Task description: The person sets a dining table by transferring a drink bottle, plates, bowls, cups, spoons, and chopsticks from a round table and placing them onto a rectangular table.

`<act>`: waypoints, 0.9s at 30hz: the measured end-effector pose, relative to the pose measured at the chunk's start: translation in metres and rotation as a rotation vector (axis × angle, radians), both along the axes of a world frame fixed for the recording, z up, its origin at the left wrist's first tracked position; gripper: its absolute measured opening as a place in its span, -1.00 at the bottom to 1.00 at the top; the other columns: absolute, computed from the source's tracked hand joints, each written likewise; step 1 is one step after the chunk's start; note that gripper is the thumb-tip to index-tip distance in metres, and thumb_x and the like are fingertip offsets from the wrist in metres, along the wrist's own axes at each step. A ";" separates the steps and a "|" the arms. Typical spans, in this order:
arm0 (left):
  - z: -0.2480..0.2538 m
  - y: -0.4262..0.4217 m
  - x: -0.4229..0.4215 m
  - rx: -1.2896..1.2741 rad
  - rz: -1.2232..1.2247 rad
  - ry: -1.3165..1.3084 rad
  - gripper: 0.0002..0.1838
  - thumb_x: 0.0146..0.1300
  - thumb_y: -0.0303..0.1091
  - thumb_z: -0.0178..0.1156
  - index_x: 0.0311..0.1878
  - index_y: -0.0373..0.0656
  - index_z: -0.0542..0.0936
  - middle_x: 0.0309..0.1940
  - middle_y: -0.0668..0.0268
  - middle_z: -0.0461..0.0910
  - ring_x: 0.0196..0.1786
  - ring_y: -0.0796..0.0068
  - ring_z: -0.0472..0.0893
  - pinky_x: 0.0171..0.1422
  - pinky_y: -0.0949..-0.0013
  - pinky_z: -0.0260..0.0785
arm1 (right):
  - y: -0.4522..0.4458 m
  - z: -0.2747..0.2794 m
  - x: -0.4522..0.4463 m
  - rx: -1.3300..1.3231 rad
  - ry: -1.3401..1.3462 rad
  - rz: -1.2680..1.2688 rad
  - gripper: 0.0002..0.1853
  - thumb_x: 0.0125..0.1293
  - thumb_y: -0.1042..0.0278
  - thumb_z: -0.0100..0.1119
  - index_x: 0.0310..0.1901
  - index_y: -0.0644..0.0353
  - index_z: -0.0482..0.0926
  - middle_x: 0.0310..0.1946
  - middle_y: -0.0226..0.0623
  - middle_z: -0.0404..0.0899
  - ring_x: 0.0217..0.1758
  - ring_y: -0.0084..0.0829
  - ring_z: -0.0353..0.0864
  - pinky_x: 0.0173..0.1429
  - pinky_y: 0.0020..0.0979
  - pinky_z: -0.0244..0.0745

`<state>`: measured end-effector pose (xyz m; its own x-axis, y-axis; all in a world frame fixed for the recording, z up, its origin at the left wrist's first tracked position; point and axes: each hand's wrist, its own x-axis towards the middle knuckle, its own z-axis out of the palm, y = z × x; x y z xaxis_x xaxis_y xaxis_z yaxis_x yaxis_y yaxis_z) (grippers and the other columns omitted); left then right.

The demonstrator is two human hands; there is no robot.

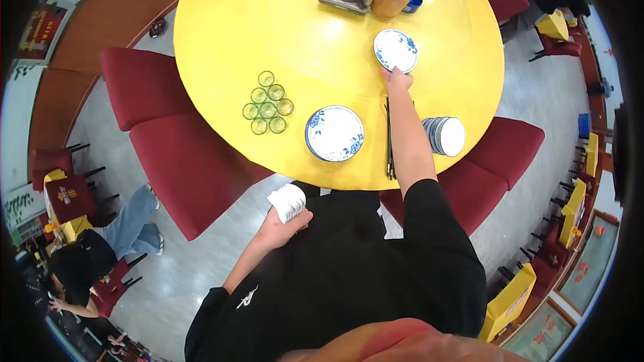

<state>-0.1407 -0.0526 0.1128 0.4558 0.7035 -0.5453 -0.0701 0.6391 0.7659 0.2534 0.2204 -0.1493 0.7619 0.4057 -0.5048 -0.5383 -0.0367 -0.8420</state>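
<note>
The left hand (282, 224), low beside the body, curls closed around a nested stack of small white dishes (287, 203). The right hand (398, 78), stretched out over the round yellow bench (221, 20), pinches the near rim of a round white plate with blue floral edging (396, 47), its fingers partly hidden; whether the plate touches the surface I cannot tell.

Beyond the left hand sit clustered clear green glasses (267, 110). Between the hands lies a pile of matching blue-and-white plates (335, 133); black chopsticks (390, 141) lie just left of the right forearm, and a toppled stack of white bowls (451, 137) just right of it.

Sorting looks only partly done: one plate is apart, while the other dishes remain grouped. The held plate looks glossy and unchipped, its pattern showing along both sides.
</note>
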 end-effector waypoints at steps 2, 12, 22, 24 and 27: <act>-0.005 0.002 -0.005 0.004 -0.013 0.089 -0.88 0.29 -0.48 0.14 -0.35 -0.18 0.40 -0.56 0.37 0.45 -0.50 0.60 0.42 -0.41 0.48 0.25 | 0.001 -0.010 0.008 0.118 -0.027 0.044 -0.56 0.32 0.67 0.04 0.22 0.46 0.25 0.14 0.14 0.38 -0.02 0.07 0.61 -0.20 0.01 0.75; -0.078 0.015 -0.040 -0.089 0.287 0.009 -0.88 0.28 -0.50 0.18 -0.20 -0.20 0.42 -0.52 0.43 0.39 -0.55 0.69 0.33 -0.48 0.52 0.19 | -0.185 0.121 -0.091 -0.031 -0.204 0.826 -0.51 0.32 0.60 0.11 0.28 0.44 0.32 -0.22 -0.11 0.67 -0.40 -0.45 0.69 -0.28 -0.44 0.70; -0.092 0.015 -0.044 -0.128 0.242 0.034 -0.91 0.29 -0.57 0.11 -0.20 -0.24 0.40 -0.61 0.45 0.28 -0.59 0.64 0.27 -0.46 0.46 0.20 | -0.218 0.106 -0.126 -0.196 -0.133 0.916 -0.42 0.35 0.58 0.09 0.39 0.34 0.22 -0.34 -0.11 0.69 -0.51 -0.49 0.67 -0.35 -0.50 0.69; -0.095 0.012 -0.045 -0.136 0.243 0.026 -0.92 0.29 -0.57 0.11 -0.22 -0.23 0.40 -0.62 0.45 0.28 -0.60 0.64 0.27 -0.46 0.45 0.21 | -0.219 0.101 -0.129 -0.194 -0.199 0.928 -0.43 0.36 0.57 0.07 0.39 0.36 0.21 -0.37 -0.14 0.68 -0.54 -0.50 0.65 -0.37 -0.51 0.67; -0.101 0.009 -0.047 -0.147 0.254 0.016 -0.92 0.29 -0.56 0.11 -0.25 -0.22 0.40 -0.63 0.44 0.28 -0.60 0.62 0.28 -0.46 0.44 0.24 | -0.219 0.104 -0.136 -0.317 -0.399 0.999 -0.49 0.38 0.52 0.06 0.35 0.29 0.29 -0.41 -0.12 0.66 -0.57 -0.51 0.62 -0.45 -0.50 0.57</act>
<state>-0.1877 -0.0434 0.0119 0.2656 0.7070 -0.6555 -0.2306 0.7068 0.6688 0.1172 0.0014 -0.0454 0.2970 0.8218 -0.4863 0.1588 -0.5447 -0.8235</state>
